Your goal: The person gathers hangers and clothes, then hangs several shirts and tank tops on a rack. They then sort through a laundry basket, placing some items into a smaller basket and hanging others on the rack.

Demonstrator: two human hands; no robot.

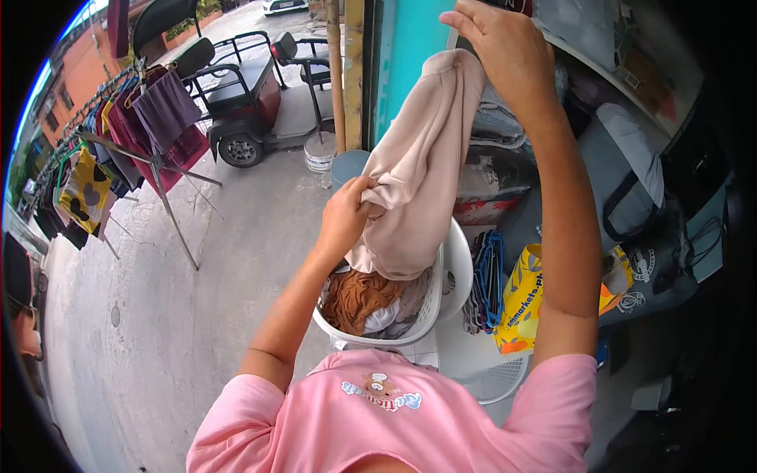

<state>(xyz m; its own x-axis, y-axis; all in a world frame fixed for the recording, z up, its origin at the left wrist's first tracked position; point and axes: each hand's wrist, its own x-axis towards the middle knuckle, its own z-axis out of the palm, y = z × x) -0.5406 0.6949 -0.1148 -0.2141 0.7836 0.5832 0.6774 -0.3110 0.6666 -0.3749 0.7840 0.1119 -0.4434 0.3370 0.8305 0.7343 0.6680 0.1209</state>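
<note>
A pale beige ribbed knit garment [426,158] is stretched up in front of me, its lower end hanging over the laundry basket. My left hand [347,213] pinches a fold on its left side. Raised at the top, my right hand [509,55] is closed at the garment's upper end, with the thumb showing and the other fingertips partly hidden. Below, a white laundry basket [430,315] contains a crumpled brown cloth [359,299] and some grey and white clothes.
Blue and dark hangers [489,280] stand beside a yellow shopping bag [522,303] to the right. A drying rack [162,177] with hung clothes is at left. Behind it a three-wheeled vehicle [244,98] is parked. Buckets [319,151] sit by a wooden post [337,79].
</note>
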